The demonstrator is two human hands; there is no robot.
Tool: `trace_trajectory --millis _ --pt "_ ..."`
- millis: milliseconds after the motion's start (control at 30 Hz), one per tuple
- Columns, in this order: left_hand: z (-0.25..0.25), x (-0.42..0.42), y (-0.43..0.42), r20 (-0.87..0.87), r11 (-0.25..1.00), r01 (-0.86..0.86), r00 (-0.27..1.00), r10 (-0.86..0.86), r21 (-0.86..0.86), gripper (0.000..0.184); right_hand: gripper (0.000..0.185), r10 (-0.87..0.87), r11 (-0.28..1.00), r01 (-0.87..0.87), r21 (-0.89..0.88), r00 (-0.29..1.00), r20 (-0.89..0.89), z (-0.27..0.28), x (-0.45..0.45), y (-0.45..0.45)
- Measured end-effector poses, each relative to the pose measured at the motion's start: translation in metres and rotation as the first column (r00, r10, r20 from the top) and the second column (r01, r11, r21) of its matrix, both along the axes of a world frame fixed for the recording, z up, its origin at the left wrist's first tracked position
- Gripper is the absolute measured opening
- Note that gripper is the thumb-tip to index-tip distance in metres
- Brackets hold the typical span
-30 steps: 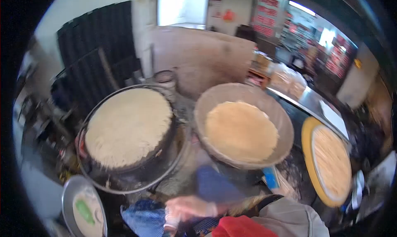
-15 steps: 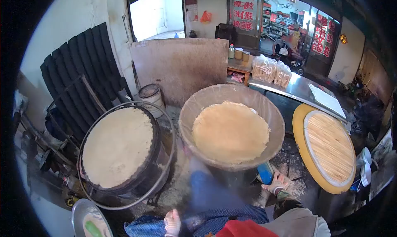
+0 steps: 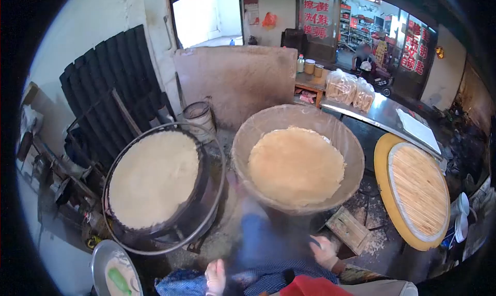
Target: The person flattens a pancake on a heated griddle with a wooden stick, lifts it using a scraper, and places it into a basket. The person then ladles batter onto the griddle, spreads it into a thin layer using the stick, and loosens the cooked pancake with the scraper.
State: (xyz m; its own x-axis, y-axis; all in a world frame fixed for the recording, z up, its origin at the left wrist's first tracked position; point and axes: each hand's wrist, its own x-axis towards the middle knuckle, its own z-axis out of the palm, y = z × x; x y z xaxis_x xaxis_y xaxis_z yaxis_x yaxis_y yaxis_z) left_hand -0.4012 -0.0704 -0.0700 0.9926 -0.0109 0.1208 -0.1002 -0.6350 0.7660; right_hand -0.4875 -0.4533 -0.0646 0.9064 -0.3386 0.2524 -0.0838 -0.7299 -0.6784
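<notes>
Cluttered room (image 3: 223,141), L hand (image 3: 215,277) closed by blue cloth (image 3: 181,282), R hand (image 3: 324,252) apparently clamped on dark obj (image 3: 314,240) nr wooden block (image 3: 349,230).

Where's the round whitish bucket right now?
In the head view, the round whitish bucket sits left of the middle, just past the round black pan and near the big brown board's left end.

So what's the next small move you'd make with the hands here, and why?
Probably bring the right hand to the edge of the pale round sheet on the griddle and ease it up slightly. The sheet reaches nearly to the griddle's rim, and a browner round lies in the wide basin, so checking its underside seems sensible.
</notes>
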Motion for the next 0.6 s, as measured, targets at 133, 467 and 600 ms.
trace_trajectory --millis 133,467,600 --pt "0.055 0.002 -0.034 -0.089 0.643 0.174 0.931 -0.355 -0.746 0.064 0.03 0.309 0.59 -0.073 0.804 0.941 -0.141 0.09 0.058 0.096" --pt "0.105 -0.028 0.022 -0.137 0.924 -0.091 0.99 0.042 -0.371 0.046 0.035 0.983 -0.008 -0.08 0.997 0.184 0.022 0.095 0.127 0.207" --pt "0.104 -0.039 0.035 -0.317 0.799 -0.231 0.947 0.054 -0.555 0.042 0.033 0.765 0.356 -0.248 0.901 0.631 -0.129 0.136 0.152 0.232"
